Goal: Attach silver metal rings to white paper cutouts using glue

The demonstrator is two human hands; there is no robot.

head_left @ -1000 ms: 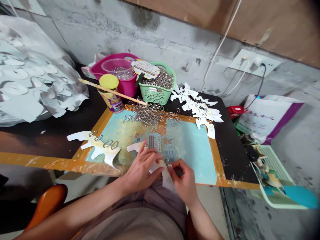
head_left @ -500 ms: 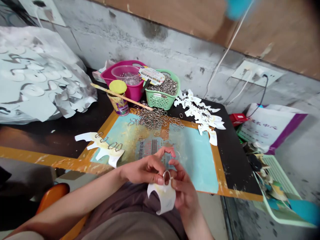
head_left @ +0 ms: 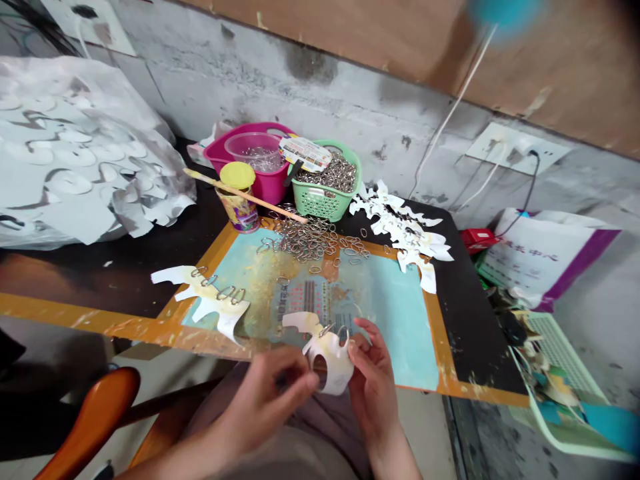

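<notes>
My right hand (head_left: 373,370) pinches the right end of a white cut-out piece (head_left: 336,363) between thumb and fingers. Yellowish smears mark the piece, and oval metal rings (head_left: 343,335) stand along its upper edge. Just left of it, my left hand (head_left: 273,387) is slightly blurred, its thumb and bent fingers apart with nothing visible between them. Whether the thumb tip touches the piece I cannot tell. A similar white cut-out with several rings (head_left: 210,295) lies on the left of the light-blue sheet (head_left: 400,333). Loose oval rings (head_left: 305,240) are heaped at the sheet's back.
A yellow-lidded tub (head_left: 240,200) with a wooden stick (head_left: 250,197) across it stands before a pink basket (head_left: 273,183). Beside that is a green basket (head_left: 325,200) of metal rings. White cut-outs (head_left: 400,227) pile up at right; a plastic bag (head_left: 85,153) bulges at left.
My left hand has come off the white piece and moved down and left. The piece has turned and risen slightly in my right hand, showing more of its length.
</notes>
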